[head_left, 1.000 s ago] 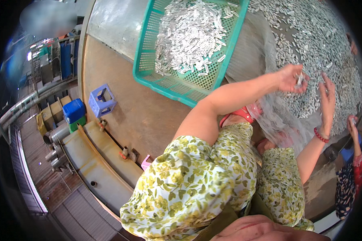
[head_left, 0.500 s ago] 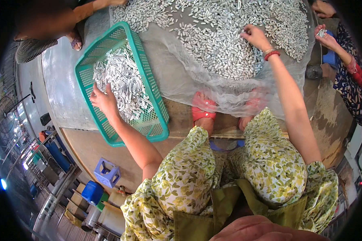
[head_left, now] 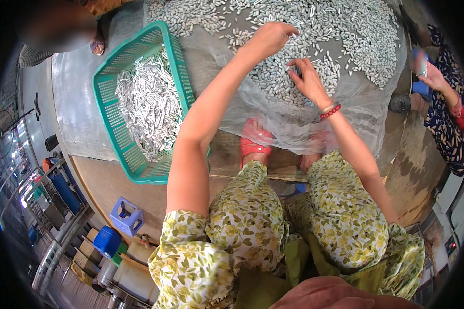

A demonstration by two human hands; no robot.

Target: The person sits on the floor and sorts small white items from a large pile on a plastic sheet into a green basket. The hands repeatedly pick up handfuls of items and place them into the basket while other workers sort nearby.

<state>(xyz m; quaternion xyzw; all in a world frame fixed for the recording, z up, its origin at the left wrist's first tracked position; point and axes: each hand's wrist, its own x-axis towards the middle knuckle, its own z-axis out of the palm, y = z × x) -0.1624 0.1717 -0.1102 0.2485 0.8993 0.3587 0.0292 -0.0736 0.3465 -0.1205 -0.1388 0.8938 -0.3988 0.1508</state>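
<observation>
Small silvery fish (head_left: 314, 31) lie spread thinly over a fine net sheet (head_left: 273, 116) on the ground in front of the squatting person, and a second heap of them fills the green plastic basket (head_left: 139, 98) to the person's left. Half a second ago the left hand (head_left: 268, 38) was down in that basket; now it has swung across and hovers above the spread, fingers loosely curled, and whether it has anything pinched I cannot tell. The right hand (head_left: 308, 80), with a red bead bracelet (head_left: 330, 111) at the wrist, has shifted in closer and rests with fingers fanned open on the fish, gripping nothing. Both hands are thus back over the pile, so picking seems to be starting afresh. The net's near edge drapes over the red sandals (head_left: 255, 141); the basket rim sits just beside the left forearm, and another person's hand (head_left: 430, 74) works at the far right edge, leaving the open room mostly straight ahead.
</observation>
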